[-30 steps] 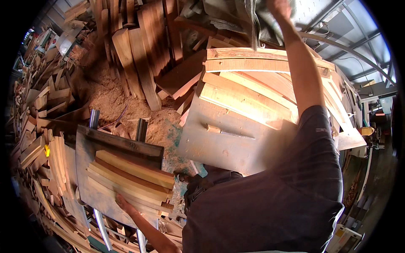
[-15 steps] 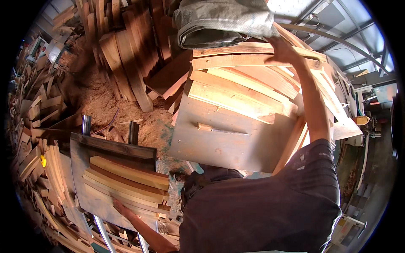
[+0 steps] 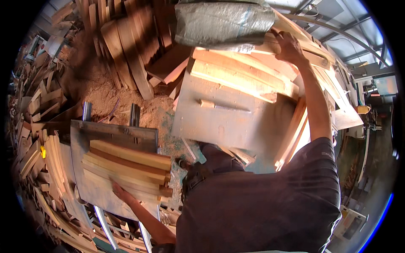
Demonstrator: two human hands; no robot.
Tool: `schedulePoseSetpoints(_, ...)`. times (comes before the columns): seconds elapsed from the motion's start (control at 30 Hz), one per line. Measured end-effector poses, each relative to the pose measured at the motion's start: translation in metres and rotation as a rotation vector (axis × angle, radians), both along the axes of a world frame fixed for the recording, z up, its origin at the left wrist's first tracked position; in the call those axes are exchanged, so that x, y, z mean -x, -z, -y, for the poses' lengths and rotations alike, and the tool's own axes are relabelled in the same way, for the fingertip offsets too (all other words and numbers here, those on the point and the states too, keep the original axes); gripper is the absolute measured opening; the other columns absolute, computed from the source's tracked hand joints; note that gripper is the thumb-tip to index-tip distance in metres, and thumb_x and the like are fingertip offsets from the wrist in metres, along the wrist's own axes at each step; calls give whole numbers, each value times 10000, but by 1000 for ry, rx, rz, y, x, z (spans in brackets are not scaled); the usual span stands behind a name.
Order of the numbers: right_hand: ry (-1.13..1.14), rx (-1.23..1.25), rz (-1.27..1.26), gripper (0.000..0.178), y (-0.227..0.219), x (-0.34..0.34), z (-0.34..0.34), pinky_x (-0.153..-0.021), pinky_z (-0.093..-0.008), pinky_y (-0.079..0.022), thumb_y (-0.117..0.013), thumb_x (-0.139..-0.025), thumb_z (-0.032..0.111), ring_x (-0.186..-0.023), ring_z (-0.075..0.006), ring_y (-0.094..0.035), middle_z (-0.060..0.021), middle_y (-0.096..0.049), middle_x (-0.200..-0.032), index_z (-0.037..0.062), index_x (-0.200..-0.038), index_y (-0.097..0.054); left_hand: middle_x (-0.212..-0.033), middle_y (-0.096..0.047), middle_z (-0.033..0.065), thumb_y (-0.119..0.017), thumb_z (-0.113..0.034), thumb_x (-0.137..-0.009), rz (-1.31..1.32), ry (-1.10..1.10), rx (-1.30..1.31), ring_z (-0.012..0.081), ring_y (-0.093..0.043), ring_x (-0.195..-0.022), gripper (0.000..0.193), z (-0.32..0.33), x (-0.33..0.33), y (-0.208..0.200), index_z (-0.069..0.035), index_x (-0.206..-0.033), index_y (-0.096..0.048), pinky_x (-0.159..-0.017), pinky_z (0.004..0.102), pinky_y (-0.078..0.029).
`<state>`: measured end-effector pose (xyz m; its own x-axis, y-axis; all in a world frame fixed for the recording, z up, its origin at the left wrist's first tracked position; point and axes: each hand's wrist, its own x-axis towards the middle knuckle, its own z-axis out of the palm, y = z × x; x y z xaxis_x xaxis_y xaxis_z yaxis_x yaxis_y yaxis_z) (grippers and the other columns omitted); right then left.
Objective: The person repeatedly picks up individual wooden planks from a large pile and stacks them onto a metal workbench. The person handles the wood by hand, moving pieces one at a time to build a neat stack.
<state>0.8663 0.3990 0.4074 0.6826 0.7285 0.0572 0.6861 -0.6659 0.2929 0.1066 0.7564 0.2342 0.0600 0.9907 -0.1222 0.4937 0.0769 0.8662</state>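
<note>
My left hand lies with its fingers stretched out on the nearest of several curved wooden slats, stacked on a low board at the left. Over at the far right, my right hand has its fingers spread on a curved wooden slat, beside a crumpled grey-green plastic sheet. That sheet hides the left part of the far slats. More pale slats lie in front of it on the work table. A chisel-like tool with a wooden handle rests on the bare tabletop.
Upright wooden boards lean beyond the sawdust heap. Offcuts pile up along the left side. Two metal rails run beneath the low board. More lengths of wood stand against the table's right side.
The view has shifted, so both work surfaces sit higher. The plastic sheet now covers more of the far slats. My right hand's fingers show spread; my left hand stays on the stack.
</note>
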Motion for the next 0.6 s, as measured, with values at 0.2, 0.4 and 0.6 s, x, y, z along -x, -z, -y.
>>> schedulePoseSetpoints(0.2,26,-183,57,971,0,35,83,-1011,-459,-477,-816,-615,275,-1224,-369,-560,-185,-591,-1328,142,-1494,-426,-1423,-513,207,-612,-436,-979,-80,222,-65,295,-588,-1174,692,-41,97,86,34,-1447,-415,-1012,412,-492)
schedulePoseSetpoints(0.4,374,-118,63,938,-30,195,130,-1002,-470,-483,-832,-649,298,-1207,-392,-588,-236,-602,-1317,73,-1476,-449,-1491,-456,145,-621,-368,-1002,539,-122,110,264,-529,-1264,680,-3,16,29,-28,-1512,-327,-1060,385,-454)
schedulePoseSetpoints(0.6,448,-473,-397,1006,27,336,213,-1114,-389,-406,-880,-673,156,-1307,-293,-525,-199,-551,-1399,-43,-1508,-354,-1509,-423,155,-615,-373,-1004,548,-84,111,285,-514,-1282,730,18,-3,-9,-13,-1529,-259,-1050,403,-468)
